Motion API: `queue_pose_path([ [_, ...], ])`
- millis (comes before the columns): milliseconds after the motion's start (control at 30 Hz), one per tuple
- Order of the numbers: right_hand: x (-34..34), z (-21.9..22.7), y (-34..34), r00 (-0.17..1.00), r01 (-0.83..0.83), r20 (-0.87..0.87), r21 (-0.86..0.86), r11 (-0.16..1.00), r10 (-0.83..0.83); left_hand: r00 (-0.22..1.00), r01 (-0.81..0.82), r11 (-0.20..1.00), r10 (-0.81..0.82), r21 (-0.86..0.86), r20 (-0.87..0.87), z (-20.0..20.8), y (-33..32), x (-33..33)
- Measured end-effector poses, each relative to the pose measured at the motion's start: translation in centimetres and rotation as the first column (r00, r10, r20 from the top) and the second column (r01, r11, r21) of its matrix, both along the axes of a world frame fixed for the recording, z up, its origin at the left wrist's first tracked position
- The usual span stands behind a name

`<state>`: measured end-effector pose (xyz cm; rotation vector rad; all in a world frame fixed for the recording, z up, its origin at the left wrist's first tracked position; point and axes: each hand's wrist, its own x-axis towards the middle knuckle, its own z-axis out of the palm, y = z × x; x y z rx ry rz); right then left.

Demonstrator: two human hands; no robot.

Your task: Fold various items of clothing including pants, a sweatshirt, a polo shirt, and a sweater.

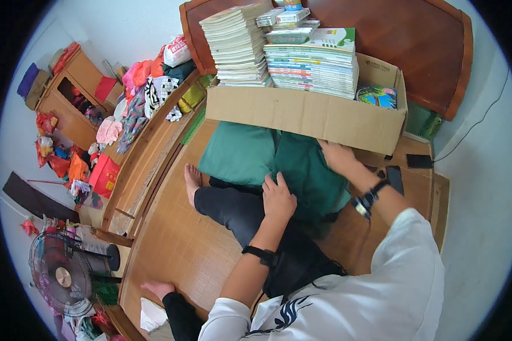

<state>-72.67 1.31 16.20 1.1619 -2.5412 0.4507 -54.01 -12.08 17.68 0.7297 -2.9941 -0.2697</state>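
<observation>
Our white shirt (352, 301) lies nearest us, on the near side of the cardboard box (304, 116). Our left hand (280, 199) rests on the green cloth (239, 150), its visible fingers spread apart; our right hand (338, 159) touches the cloth's darker half, just beside the box's lower edge, and we cannot tell whether its fingertips pinch anything. We find the cloth directly in front of the box, its far edge reaching the box's base. From the box's left end the tan mat (159, 227) stretches toward us, with room for moving, up to the wooden rail (125, 182). Right of the box we have less: a black slab (419, 161) near its corner, then the white wall (478, 199).
</observation>
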Motion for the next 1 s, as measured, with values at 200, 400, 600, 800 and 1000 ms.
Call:
queue_pose_path([
  [200, 2.7, -1.5, 2.4, 0.981, -0.123, 0.16, 0.059, 0.991, 0.113, 0.995, 0.095, 0.992, -0.091, -0.089, 0.042, -2.1, 0.5, -0.2],
  [400, -0.4, -1.9, 1.6, 0.965, -0.129, 0.237, 0.065, 0.989, 0.11, 0.994, 0.11, 0.993, -0.108, 0.048, -0.028, -0.6, 1.7, -1.1],
  [600, 2.3, 0.9, -5.4, 0.948, -0.269, 0.144, -0.117, 0.956, 0.284, 0.808, 0.288, 0.936, -0.124, 0.204, -0.575, 4.4, 0.2, 5.4],
  [800, 7.3, 0.5, -9.6, 0.956, -0.291, -0.026, -0.166, 0.942, 0.291, 0.479, 0.526, 0.838, -0.15, 0.146, -0.865, 11.9, -0.1, 17.3],
  [1000, 13.0, 2.0, -14.2, 0.879, -0.425, 0.09, -0.302, 0.854, 0.469, -0.193, 0.524, 0.822, -0.14, -0.222, -0.971, 20.2, 0.3, 28.6],
])
